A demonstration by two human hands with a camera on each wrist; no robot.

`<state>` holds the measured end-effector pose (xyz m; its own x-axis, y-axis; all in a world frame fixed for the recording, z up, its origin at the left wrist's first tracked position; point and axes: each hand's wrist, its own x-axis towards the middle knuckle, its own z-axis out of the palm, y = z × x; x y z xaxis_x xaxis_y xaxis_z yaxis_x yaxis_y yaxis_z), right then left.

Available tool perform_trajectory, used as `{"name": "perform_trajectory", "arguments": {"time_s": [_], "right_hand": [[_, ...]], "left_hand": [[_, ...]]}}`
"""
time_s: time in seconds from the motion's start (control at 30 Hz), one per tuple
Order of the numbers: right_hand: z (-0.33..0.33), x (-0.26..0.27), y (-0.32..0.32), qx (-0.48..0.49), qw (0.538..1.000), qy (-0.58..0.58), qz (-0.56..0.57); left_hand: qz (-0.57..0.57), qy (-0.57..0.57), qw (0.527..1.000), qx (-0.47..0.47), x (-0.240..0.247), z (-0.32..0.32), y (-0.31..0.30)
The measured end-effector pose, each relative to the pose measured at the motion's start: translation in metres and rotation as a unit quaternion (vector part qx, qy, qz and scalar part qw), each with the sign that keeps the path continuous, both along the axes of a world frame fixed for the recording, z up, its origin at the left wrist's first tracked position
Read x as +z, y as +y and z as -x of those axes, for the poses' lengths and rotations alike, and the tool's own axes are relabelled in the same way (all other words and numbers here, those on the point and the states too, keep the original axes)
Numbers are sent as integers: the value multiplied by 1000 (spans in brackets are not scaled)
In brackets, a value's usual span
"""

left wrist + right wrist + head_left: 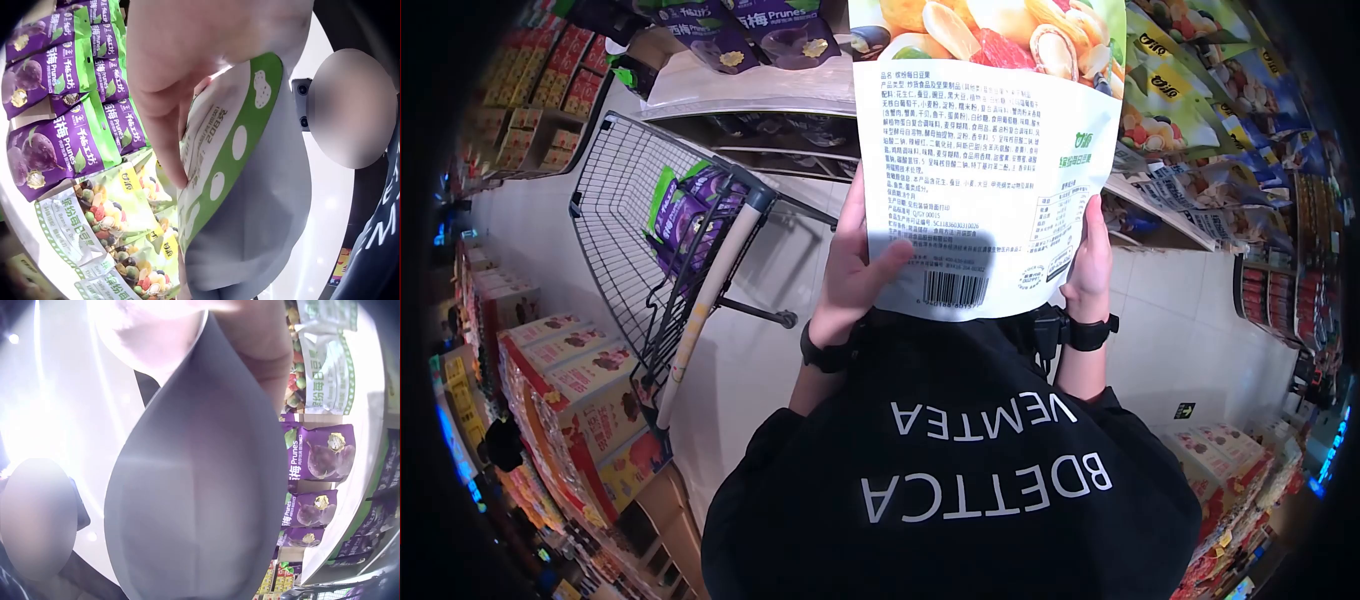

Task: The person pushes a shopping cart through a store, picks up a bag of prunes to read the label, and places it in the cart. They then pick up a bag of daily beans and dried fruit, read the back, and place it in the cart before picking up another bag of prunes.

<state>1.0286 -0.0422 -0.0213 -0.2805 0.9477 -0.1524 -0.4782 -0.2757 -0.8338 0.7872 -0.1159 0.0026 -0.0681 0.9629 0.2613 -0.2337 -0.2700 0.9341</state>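
A large snack bag (pixel 990 170), its printed back and barcode facing up, is held between both hands in the head view. The left hand (pixel 858 270) grips its lower left edge, thumb lying over the printed side. On the lower right edge is the right hand (pixel 1090 262), thumb along the border. In the left wrist view the left hand (pixel 187 75) holds the bag (pixel 250 206) by its side, showing the green edge and grey bottom. The right wrist view shows the bag's grey bottom (pixel 194 487) close up, with the right hand (pixel 256 344) behind it.
A shopping cart (pixel 718 262) with purple prune bags (pixel 690 215) inside stands at the left. Ahead, a shelf edge (pixel 750 110) bears more prune bags (pixel 795 35), with nut and bean bags (pixel 1180 90) to the right. Stacked boxes (pixel 590 410) stand lower left.
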Motion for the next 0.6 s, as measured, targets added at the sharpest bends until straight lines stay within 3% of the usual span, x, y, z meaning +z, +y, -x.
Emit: {"name": "perform_trajectory", "arguments": {"time_s": [0.07,0.2,0.27,0.6], "right_hand": [[-1,-1,-1,6,1000,11,2],[1,0,-5,13,998,53,17],[3,2,-7,9,997,73,28],[4,0,-10,28,995,98,18]], "left_hand": [[27,-97,995,18,2,-1,0],[63,-44,996,41,10,-1,-6],[64,-117,990,46,12,-6,-9],[21,-38,996,77,6,-2,-13]]}}
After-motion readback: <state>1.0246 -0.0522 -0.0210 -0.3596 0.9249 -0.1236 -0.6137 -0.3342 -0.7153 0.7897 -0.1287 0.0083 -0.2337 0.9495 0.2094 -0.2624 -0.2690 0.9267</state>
